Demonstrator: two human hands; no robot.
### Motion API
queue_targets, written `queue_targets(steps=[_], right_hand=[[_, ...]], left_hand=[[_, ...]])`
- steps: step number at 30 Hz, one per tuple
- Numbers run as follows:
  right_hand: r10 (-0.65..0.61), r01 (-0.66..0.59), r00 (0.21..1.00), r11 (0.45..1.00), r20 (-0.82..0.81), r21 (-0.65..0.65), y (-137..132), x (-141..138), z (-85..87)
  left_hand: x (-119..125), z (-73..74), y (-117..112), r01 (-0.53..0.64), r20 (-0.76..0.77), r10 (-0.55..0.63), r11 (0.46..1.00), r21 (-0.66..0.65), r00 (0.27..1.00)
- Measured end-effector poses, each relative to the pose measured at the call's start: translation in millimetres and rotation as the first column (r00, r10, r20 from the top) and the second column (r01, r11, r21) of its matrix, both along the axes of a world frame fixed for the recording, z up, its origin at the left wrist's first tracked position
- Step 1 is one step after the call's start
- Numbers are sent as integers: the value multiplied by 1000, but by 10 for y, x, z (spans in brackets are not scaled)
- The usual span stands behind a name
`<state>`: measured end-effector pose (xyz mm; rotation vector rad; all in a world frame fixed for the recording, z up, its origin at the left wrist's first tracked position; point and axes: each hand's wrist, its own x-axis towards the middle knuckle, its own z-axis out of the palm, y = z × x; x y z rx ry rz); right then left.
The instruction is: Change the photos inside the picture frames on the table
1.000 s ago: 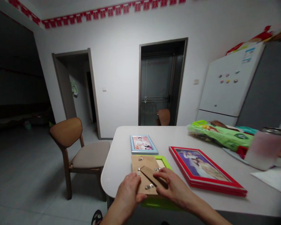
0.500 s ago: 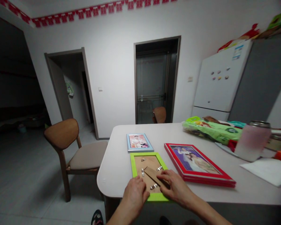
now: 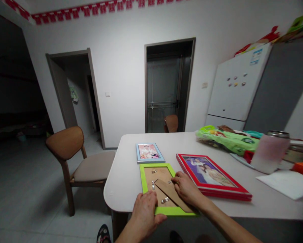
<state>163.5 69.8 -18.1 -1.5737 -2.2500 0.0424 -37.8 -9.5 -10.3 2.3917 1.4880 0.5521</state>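
A lime-green photo frame (image 3: 143, 178) lies face down on the table, its brown backing board (image 3: 162, 173) showing. A brown stand leg (image 3: 172, 195) slants across the board, and small metal clips sit around it, one clip (image 3: 164, 200) near the bottom. My left hand (image 3: 146, 207) holds the frame's lower left corner, thumb stretched out along the near edge. At the right side, the bent fingers of my right hand (image 3: 186, 187) press together on a metal clip (image 3: 169, 182), which they mostly hide.
A blue photo frame (image 3: 150, 153) lies just beyond the green one. To the right are stacked red photo frames (image 3: 214, 175), a pink-tinted jar (image 3: 270, 152), a green package (image 3: 228, 141) and white paper (image 3: 284, 185). A wooden chair (image 3: 65, 141) stands left of the table.
My right hand has moved from the stand leg up to the clip on the right side, uncovering the leg's lower end. My left thumb has slid off toward the near edge.
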Motion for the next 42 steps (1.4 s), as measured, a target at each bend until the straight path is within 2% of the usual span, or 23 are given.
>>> queue_targets(steps=[6, 10, 15, 19, 26, 30, 37, 42], right_hand=[[21, -22, 998, 1000, -55, -6, -16, 66, -43], [45, -40, 997, 996, -62, 77, -178, 5, -18], [299, -297, 952, 954, -66, 45, -552, -255, 140], [353, -353, 933, 935, -71, 24, -698, -333, 206], [314, -314, 946, 949, -84, 8, -637, -310, 115], [288, -288, 957, 958, -34, 7, -611, -380, 135], [374, -374, 927, 927, -32, 3, -709, -324, 224], [343, -343, 937, 939, -69, 10, -567, -333, 131]], left_hand=[[3, 10, -11, -11, -11, 11, 1000, -11, 1000], [-45, -22, 33, 4, 1, -4, 1000, -5, 1000], [-73, -35, 37, 2, -2, -2, 1000, -11, 1000], [-75, -25, 41, 13, 10, -13, 1000, 1, 1000], [-85, -38, 74, -1, 33, 1, 1000, 30, 999], [-84, -24, 66, 4, 26, -5, 1000, 21, 1000], [-103, -15, 58, 2, 27, -2, 1000, 4, 1000], [-112, -47, 55, -2, 58, 3, 1000, -7, 998]])
